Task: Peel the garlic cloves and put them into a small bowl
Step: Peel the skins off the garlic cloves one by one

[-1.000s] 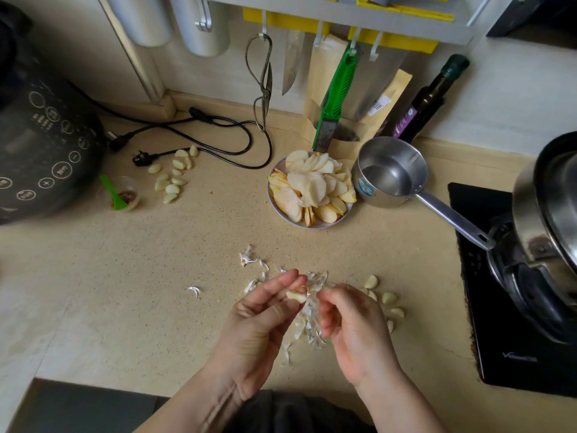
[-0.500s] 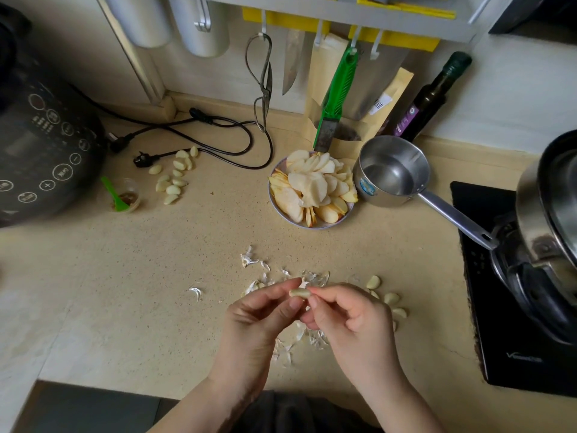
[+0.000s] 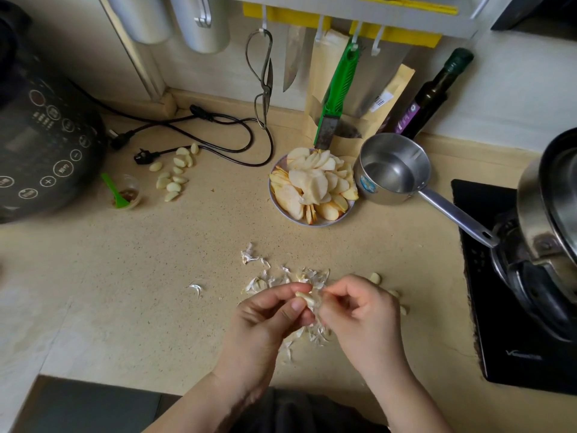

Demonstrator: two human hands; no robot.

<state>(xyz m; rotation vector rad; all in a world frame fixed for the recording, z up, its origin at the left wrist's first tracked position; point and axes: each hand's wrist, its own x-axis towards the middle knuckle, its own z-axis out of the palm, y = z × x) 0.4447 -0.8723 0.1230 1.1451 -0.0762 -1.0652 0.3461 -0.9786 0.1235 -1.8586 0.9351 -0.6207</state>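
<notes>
Both hands pinch: left hand (image 3: 265,320) holds garlic clove (image 3: 305,297), right hand (image 3: 359,310) its skin | I note peelings (image 3: 281,276) on counter (image 3: 156,276), hands hiding some | cooktop (image 3: 515,323) lettering illegible

Right hand (image 3: 359,310) hides some cloves (image 3: 374,278); cooker (image 3: 37,142) cut off left.

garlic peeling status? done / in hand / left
Done: a pile of peeled cloves lies on the counter near the cooker, and loose skins are scattered ahead of the hands. In hand: left hand holds a clove while right hand pulls its skin. Left: a few cloves beside the right hand; none is in a bowl yet.
</notes>
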